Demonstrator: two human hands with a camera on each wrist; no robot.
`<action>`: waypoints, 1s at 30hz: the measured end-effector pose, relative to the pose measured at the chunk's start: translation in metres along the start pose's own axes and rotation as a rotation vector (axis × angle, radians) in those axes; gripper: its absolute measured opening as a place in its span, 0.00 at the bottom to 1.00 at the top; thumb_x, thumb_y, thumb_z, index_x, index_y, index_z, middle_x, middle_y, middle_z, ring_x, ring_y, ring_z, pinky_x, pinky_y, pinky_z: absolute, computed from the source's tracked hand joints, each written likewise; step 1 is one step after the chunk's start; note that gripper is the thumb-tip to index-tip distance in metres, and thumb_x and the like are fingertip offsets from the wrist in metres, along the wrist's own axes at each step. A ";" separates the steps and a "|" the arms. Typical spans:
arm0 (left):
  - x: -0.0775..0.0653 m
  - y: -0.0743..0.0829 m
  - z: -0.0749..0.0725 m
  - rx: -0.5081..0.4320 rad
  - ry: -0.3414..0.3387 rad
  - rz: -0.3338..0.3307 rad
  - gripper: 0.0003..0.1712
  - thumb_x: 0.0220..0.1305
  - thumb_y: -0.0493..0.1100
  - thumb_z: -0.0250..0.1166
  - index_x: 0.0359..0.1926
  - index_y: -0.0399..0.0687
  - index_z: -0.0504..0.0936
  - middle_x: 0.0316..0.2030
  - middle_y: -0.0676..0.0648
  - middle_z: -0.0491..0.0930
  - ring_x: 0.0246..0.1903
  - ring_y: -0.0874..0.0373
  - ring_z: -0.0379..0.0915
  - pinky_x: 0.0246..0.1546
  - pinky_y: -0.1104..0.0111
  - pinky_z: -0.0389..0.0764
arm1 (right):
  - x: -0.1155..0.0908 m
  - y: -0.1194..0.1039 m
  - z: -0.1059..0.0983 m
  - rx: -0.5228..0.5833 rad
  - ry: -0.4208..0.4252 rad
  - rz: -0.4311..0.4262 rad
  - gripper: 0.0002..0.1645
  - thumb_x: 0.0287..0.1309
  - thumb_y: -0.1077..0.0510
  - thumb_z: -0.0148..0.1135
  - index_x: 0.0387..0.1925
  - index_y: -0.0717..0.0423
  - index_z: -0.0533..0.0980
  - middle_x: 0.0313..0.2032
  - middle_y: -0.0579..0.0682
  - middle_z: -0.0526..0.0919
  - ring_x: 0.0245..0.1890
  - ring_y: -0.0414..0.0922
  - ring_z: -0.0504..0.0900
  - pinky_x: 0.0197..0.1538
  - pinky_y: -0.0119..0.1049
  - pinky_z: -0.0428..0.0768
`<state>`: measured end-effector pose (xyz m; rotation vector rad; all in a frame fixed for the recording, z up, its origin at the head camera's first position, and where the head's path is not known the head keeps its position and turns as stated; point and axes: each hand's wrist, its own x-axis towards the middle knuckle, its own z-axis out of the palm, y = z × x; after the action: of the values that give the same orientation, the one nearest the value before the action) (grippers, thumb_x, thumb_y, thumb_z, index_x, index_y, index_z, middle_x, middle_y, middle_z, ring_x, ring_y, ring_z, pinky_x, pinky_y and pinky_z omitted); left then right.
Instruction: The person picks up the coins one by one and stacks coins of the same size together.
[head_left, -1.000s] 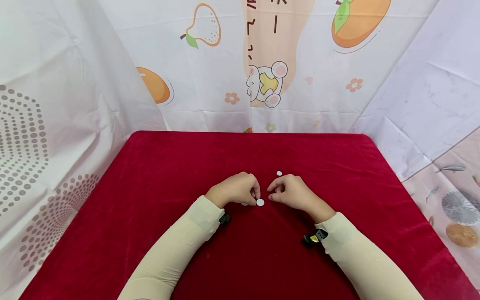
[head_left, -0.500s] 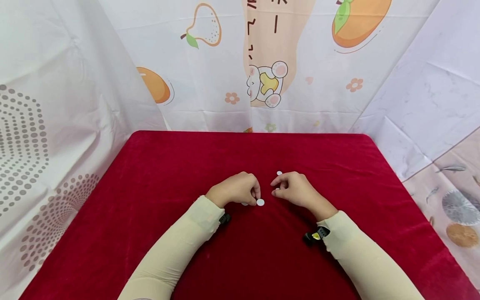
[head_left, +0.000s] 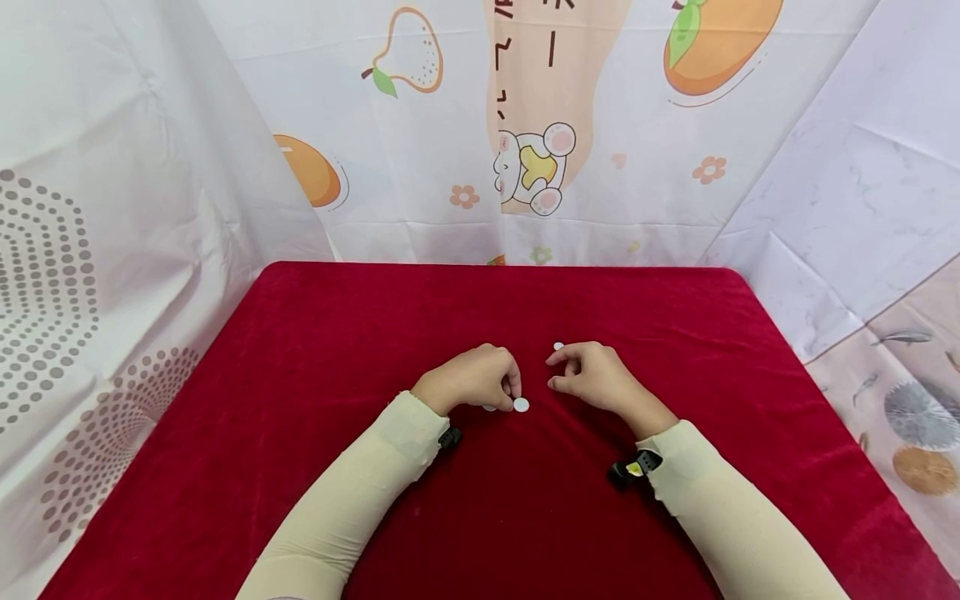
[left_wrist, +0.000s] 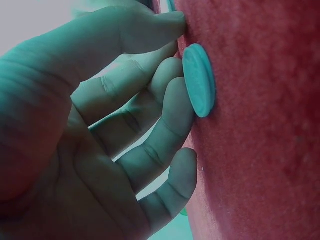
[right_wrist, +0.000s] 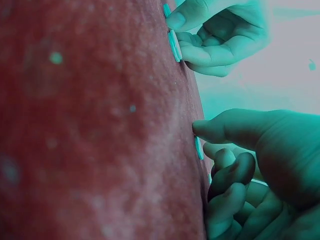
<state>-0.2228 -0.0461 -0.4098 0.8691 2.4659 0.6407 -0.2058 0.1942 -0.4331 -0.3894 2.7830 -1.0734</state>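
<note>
left hand: loosely bent, flat round white disc just right | right hand: thumb and forefinger parted, far white disc beyond

White discs lie on red cloth near both hands.

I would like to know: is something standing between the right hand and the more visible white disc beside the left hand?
Nothing visible stands there. In the head view, only red cloth shows between the right hand and that white disc; the left hand is on its other side.
</note>
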 end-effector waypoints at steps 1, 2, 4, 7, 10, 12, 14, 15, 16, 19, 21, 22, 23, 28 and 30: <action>0.000 0.000 0.000 0.000 0.000 0.000 0.09 0.58 0.37 0.76 0.27 0.57 0.87 0.24 0.57 0.85 0.22 0.62 0.80 0.28 0.70 0.83 | 0.000 0.000 0.000 -0.002 0.000 0.002 0.15 0.54 0.56 0.76 0.46 0.50 0.87 0.21 0.46 0.79 0.19 0.42 0.73 0.27 0.35 0.74; 0.000 0.000 0.000 -0.001 0.001 0.000 0.09 0.58 0.37 0.76 0.27 0.57 0.87 0.24 0.57 0.85 0.22 0.62 0.80 0.28 0.70 0.83 | 0.000 0.000 0.000 -0.003 0.000 0.003 0.15 0.55 0.56 0.76 0.46 0.50 0.86 0.21 0.46 0.79 0.19 0.42 0.73 0.27 0.35 0.74; 0.000 0.000 0.000 -0.001 0.002 0.000 0.09 0.58 0.37 0.76 0.27 0.56 0.87 0.24 0.57 0.85 0.22 0.62 0.80 0.28 0.70 0.83 | 0.000 0.001 0.000 -0.006 -0.001 0.002 0.16 0.55 0.56 0.76 0.46 0.50 0.86 0.22 0.46 0.79 0.19 0.42 0.73 0.27 0.35 0.74; 0.000 0.000 0.000 -0.001 0.001 0.002 0.08 0.58 0.37 0.76 0.27 0.55 0.88 0.24 0.57 0.85 0.22 0.62 0.80 0.28 0.70 0.83 | 0.001 0.001 -0.001 -0.007 -0.006 -0.003 0.15 0.54 0.55 0.77 0.45 0.50 0.87 0.21 0.46 0.79 0.19 0.42 0.73 0.27 0.35 0.73; 0.000 0.000 0.000 0.002 -0.002 0.007 0.07 0.58 0.37 0.76 0.28 0.55 0.88 0.24 0.57 0.85 0.23 0.62 0.79 0.28 0.70 0.82 | 0.001 0.002 -0.002 -0.007 -0.022 -0.010 0.15 0.54 0.55 0.77 0.44 0.50 0.86 0.20 0.45 0.78 0.20 0.42 0.74 0.28 0.35 0.74; 0.000 0.000 0.000 0.004 -0.002 0.009 0.07 0.58 0.37 0.76 0.28 0.55 0.89 0.24 0.57 0.84 0.23 0.62 0.79 0.28 0.70 0.82 | 0.001 0.003 -0.004 -0.006 -0.038 -0.014 0.15 0.54 0.55 0.78 0.44 0.50 0.86 0.20 0.45 0.78 0.20 0.42 0.74 0.29 0.35 0.74; 0.000 0.000 -0.001 0.002 -0.001 0.011 0.07 0.58 0.37 0.76 0.28 0.55 0.88 0.24 0.57 0.84 0.22 0.62 0.79 0.28 0.70 0.82 | 0.001 0.004 -0.006 -0.005 -0.057 -0.016 0.15 0.54 0.55 0.78 0.44 0.49 0.87 0.20 0.45 0.78 0.20 0.42 0.74 0.30 0.36 0.75; 0.000 0.000 -0.001 0.001 -0.001 0.010 0.07 0.58 0.37 0.76 0.28 0.55 0.88 0.24 0.57 0.84 0.22 0.62 0.79 0.28 0.70 0.82 | 0.001 0.005 -0.007 -0.003 -0.065 -0.015 0.15 0.54 0.55 0.78 0.44 0.49 0.87 0.20 0.45 0.78 0.20 0.42 0.75 0.30 0.37 0.75; 0.000 0.001 -0.001 0.000 0.000 0.010 0.08 0.58 0.37 0.76 0.28 0.55 0.88 0.24 0.57 0.84 0.21 0.62 0.78 0.28 0.70 0.82 | 0.002 0.005 -0.008 -0.003 -0.072 -0.014 0.14 0.54 0.55 0.78 0.44 0.49 0.87 0.20 0.45 0.79 0.20 0.42 0.75 0.30 0.37 0.75; 0.000 0.001 -0.001 -0.002 -0.002 0.009 0.08 0.58 0.37 0.76 0.28 0.56 0.88 0.23 0.56 0.84 0.20 0.62 0.78 0.27 0.70 0.82 | 0.002 0.008 -0.011 0.000 -0.085 -0.011 0.14 0.54 0.55 0.78 0.44 0.47 0.88 0.20 0.45 0.80 0.21 0.42 0.75 0.31 0.38 0.76; 0.000 0.001 -0.001 0.001 -0.002 0.007 0.08 0.58 0.37 0.76 0.28 0.55 0.88 0.23 0.56 0.84 0.20 0.62 0.78 0.27 0.70 0.82 | 0.002 0.009 -0.011 0.002 -0.086 -0.012 0.13 0.54 0.56 0.78 0.43 0.47 0.89 0.20 0.45 0.80 0.21 0.43 0.76 0.31 0.38 0.75; 0.000 0.001 -0.001 0.003 -0.002 0.007 0.08 0.58 0.37 0.76 0.28 0.55 0.88 0.23 0.56 0.84 0.21 0.62 0.78 0.27 0.71 0.82 | 0.002 0.009 -0.012 0.002 -0.085 -0.012 0.13 0.54 0.56 0.78 0.43 0.47 0.89 0.20 0.45 0.80 0.22 0.42 0.76 0.31 0.37 0.75; 0.000 0.001 -0.001 0.003 -0.002 0.006 0.08 0.58 0.37 0.76 0.28 0.55 0.88 0.23 0.56 0.85 0.21 0.62 0.78 0.27 0.71 0.82 | 0.002 0.009 -0.012 0.004 -0.084 -0.010 0.12 0.54 0.56 0.78 0.43 0.47 0.89 0.20 0.45 0.80 0.22 0.43 0.76 0.30 0.37 0.75; 0.000 0.001 -0.001 -0.004 -0.003 0.000 0.08 0.58 0.37 0.76 0.28 0.55 0.88 0.24 0.56 0.85 0.21 0.61 0.78 0.27 0.70 0.82 | 0.002 0.009 -0.012 0.008 -0.080 0.006 0.11 0.53 0.56 0.79 0.40 0.46 0.90 0.20 0.45 0.80 0.22 0.41 0.75 0.30 0.36 0.75; 0.000 0.001 -0.001 -0.006 -0.002 -0.002 0.08 0.58 0.37 0.76 0.28 0.55 0.88 0.24 0.56 0.85 0.21 0.62 0.78 0.27 0.70 0.82 | 0.002 0.008 -0.012 0.006 -0.078 0.008 0.09 0.53 0.56 0.79 0.39 0.45 0.90 0.20 0.45 0.80 0.22 0.41 0.75 0.30 0.35 0.74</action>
<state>-0.2228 -0.0459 -0.4090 0.8640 2.4617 0.6463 -0.2116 0.2077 -0.4297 -0.4098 2.7105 -1.0412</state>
